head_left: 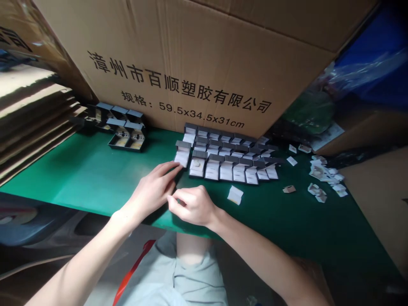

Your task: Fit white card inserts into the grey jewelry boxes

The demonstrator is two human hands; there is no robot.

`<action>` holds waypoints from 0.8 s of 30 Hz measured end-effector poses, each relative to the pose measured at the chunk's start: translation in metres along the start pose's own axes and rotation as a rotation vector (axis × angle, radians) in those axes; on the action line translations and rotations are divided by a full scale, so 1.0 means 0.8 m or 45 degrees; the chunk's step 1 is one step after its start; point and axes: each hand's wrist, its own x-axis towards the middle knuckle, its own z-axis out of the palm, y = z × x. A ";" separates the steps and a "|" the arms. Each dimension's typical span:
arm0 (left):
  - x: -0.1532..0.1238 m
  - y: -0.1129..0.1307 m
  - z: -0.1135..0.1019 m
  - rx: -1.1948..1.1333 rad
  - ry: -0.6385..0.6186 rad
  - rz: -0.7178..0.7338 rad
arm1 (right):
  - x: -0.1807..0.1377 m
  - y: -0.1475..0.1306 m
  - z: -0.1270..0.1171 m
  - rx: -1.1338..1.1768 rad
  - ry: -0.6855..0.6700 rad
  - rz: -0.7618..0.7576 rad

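My left hand (156, 187) reaches over the green table, its fingers stretched out and their tips at the front edge of a small jewellery box (182, 157). This box has a dark raised lid and a white insert, and it stands at the left end of several rows of similar open boxes (226, 170). Just right of it, one box (197, 165) shows a small ring-like item on its white insert. My right hand (193, 206) is close beside the left, thumb and fingers bent together in a pinch. Whatever may be between those fingertips is hidden.
Black open boxes (127, 140) are grouped at the back left, near stacked cardboard sheets (35, 123). A big carton (191, 55) stands behind the rows. One white folded insert (235, 194) lies at their front; a pile of white pieces (327, 174) lies on the table (287, 229) at right.
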 end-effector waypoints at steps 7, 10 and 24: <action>0.020 -0.006 0.007 0.036 -0.015 0.006 | 0.001 0.000 -0.004 0.040 0.014 -0.039; 0.025 -0.004 0.007 0.071 -0.018 0.020 | 0.000 0.000 -0.003 0.009 -0.031 -0.041; 0.026 -0.012 0.012 -0.002 0.014 0.101 | -0.001 0.001 0.000 -0.041 -0.128 -0.013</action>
